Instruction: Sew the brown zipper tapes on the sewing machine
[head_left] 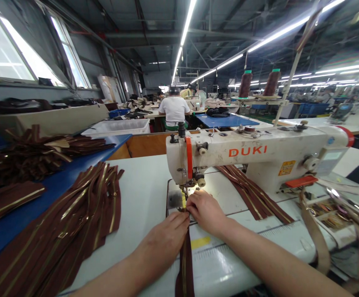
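Both hands meet at the needle of a white sewing machine (pixel 213 152). My left hand (pixel 170 231) has its fingers closed on a brown zipper strip (pixel 185 264) with metal teeth, which hangs toward me over the table's front edge. Just right of it, my right hand (pixel 204 208) pinches the same strip close under the presser foot. The strip's far end is hidden by my fingers. On the left lies a heap of brown zippers (pixel 86 210) with gold teeth and sliders. More brown zippers (pixel 256 194) lie under the machine's arm.
Further zippers (pixel 27 152) are piled on a blue table (pixel 58 181) at left. On the right are a tray of small metal parts (pixel 331 214), scissors (pixel 337 196) and a beige strap (pixel 314 231). Thread cones (pixel 245 84) stand behind the machine. A person in white (pixel 175 109) sits ahead.
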The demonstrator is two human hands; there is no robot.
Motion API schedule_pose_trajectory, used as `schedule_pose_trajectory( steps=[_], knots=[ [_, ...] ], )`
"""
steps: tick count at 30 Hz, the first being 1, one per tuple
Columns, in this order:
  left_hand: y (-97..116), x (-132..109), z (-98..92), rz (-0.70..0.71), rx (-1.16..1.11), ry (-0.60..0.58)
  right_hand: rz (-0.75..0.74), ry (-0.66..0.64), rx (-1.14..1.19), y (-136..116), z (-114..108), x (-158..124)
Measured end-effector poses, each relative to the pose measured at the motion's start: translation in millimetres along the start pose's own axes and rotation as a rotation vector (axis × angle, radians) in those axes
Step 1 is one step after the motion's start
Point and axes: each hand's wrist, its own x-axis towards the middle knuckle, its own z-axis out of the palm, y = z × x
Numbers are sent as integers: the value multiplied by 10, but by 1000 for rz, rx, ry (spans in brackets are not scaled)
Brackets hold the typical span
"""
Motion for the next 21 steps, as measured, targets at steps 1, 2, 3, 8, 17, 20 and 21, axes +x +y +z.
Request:
schedule_pose_trajectory(
  steps=[1, 2, 3, 8, 17, 20, 21],
  knots=[
    [-3, -2, -1, 3, -1, 3, -2, -1, 0, 1, 1, 0],
    [-7, -4, -2, 1, -10, 6, -4, -1, 0, 0, 1, 1],
    [-13, -6, 0, -5, -25, 6, -5, -5, -1, -1, 0, 1],
    [-50, -16, 35, -9, -30, -10, 12, -11, -37, -20, -7, 0],
    [-90, 41, 7, 16, 60, -74, 63, 97, 107, 40, 2, 17],
    [-114, 78, -13, -19, 42, -94, 34, 133, 155, 94, -7, -60],
    [-124, 87, -14, -32, 28, -95, 13, 128, 152, 109, -12, -97]
  ],
)
